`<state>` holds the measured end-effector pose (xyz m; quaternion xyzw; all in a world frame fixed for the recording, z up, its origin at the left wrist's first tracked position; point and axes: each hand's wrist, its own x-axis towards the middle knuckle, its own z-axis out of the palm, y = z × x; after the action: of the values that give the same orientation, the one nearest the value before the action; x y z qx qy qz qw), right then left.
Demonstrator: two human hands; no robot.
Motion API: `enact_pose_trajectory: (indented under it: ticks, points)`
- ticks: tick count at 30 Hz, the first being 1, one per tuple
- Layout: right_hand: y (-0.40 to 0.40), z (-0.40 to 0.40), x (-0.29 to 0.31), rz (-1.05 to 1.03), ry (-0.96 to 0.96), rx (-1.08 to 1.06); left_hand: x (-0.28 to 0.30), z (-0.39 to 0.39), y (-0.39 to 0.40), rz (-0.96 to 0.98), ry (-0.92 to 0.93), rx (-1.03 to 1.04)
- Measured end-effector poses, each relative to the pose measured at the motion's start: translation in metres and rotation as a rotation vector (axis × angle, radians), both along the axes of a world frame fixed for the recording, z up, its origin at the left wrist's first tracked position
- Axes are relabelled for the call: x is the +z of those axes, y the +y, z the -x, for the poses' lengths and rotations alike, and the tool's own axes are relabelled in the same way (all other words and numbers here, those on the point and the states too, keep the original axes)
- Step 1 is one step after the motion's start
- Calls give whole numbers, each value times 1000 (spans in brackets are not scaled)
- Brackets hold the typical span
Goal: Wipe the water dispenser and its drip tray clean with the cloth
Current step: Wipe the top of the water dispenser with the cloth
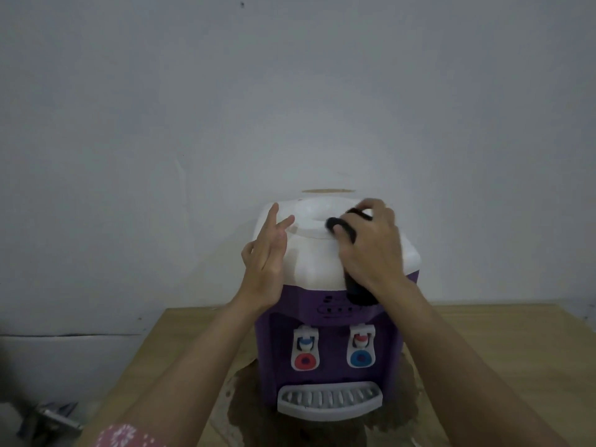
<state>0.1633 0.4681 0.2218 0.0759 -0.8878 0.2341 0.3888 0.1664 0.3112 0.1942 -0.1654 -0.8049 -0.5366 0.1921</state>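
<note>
Right hand [371,246] grips black cloth [343,229] on dispenser [309,262] top; left hand [266,250] spread, seemingly touching

Rear wall [290,91]: plain, painted a pale grey-white, filling most of the view — lighting dim and even, no strong shadows. Small dark speck [242,4] near the top edge. Faint vertical crease [179,175] left of centre. Short brownish smear [328,191] low on the wall. Wooden table [500,343] stands against this wall; light tan top, visible grain. Dark wet patch [238,395] spreads over the table's centre. Lower left, beyond the table edge — a horizontal dark crack [71,334] along the wall, and blurred metallic clutter [51,417], not identifiable.
</note>
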Motion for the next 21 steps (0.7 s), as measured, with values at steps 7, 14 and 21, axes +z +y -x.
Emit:
enact_pose_trajectory:
  ticks: [7,14,21]
  points:
    - [-13,1,-10,-22,15,-121,11,10,-14,-462,-152,24]
    - [-50,17,7,-303,-67,52,0,30,-38,-340,-358,146]
    - [-76,43,26,-286,-325,71,2,35,-57,-252,-366,47]
